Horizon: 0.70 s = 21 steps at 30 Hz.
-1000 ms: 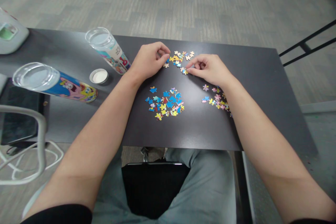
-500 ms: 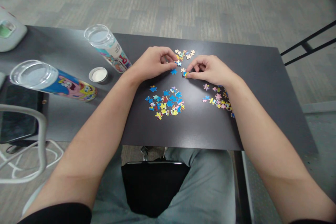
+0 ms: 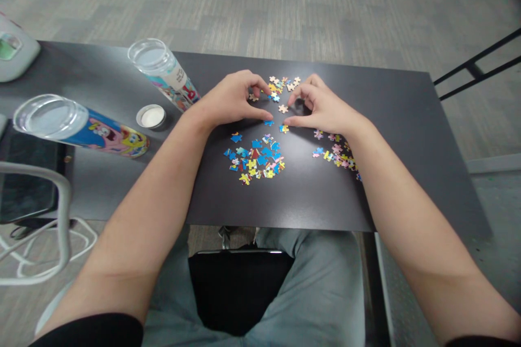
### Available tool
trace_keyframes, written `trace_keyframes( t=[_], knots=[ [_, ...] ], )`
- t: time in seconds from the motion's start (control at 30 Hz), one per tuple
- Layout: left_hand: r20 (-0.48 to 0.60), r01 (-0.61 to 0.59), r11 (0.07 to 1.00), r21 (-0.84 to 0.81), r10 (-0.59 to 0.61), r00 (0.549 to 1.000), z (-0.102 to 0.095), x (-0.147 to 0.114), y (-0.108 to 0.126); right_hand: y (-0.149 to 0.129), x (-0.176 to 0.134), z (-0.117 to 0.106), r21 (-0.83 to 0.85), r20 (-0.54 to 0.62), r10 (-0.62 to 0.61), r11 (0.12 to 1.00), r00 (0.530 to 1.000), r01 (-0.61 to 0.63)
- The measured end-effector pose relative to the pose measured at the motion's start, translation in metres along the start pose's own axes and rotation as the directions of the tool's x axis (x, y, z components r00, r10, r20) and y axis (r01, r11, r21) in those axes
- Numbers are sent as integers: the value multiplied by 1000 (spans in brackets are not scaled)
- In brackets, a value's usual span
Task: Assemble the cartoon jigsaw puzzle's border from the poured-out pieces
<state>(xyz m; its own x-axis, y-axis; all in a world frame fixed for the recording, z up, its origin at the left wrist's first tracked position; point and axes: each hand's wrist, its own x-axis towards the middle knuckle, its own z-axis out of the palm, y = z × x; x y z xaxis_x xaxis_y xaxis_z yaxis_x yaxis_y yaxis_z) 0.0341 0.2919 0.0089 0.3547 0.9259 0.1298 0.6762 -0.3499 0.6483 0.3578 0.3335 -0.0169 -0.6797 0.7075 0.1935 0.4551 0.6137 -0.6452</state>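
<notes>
Both my hands hover low over scattered jigsaw pieces on a dark table. The thumb of my left hand (image 3: 238, 98) rests at the edge of a blue jigsaw piece (image 3: 268, 123), its index finger apart near a light blue and white piece (image 3: 275, 98). Across from it, my right hand (image 3: 319, 105) has thumb and index finger spread, the thumb tip at a yellow and blue piece (image 3: 284, 129). A face-down tan piece (image 3: 283, 109) lies between the two hands. Several pieces (image 3: 280, 84) lie just beyond the fingertips. Neither hand holds anything that I can see.
Nearer me lies a mixed pile of blue and yellow pieces (image 3: 256, 157). My right forearm partly hides a pinkish pile (image 3: 337, 156). To the left are two clear-topped picture tubes (image 3: 118, 134) (image 3: 175, 77), a white round lid (image 3: 151, 116) and a dark tablet-like device (image 3: 28, 173).
My right hand has let go of the yellow and blue piece, which now lies on the table. Fingers of both hands have spread wider, and the left thumb has moved down to the blue piece.
</notes>
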Motion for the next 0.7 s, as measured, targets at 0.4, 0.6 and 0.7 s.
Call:
trace_keyframes(
  t=[0.4,0.6,0.7],
  knots=[
    [-126,26,980,195,-1,992,0,-4,-7,-7,3,9,-27,-67,7,1000,998,-9],
    [-108,126,965,231,-103,989,-3,-7,-14,-3,6,6,35,-43,24,999,999,-23],
    [-64,168,966,194,-158,985,-11,-8,-5,-1,6,5,108,-49,51,993,997,-46]
  ],
)
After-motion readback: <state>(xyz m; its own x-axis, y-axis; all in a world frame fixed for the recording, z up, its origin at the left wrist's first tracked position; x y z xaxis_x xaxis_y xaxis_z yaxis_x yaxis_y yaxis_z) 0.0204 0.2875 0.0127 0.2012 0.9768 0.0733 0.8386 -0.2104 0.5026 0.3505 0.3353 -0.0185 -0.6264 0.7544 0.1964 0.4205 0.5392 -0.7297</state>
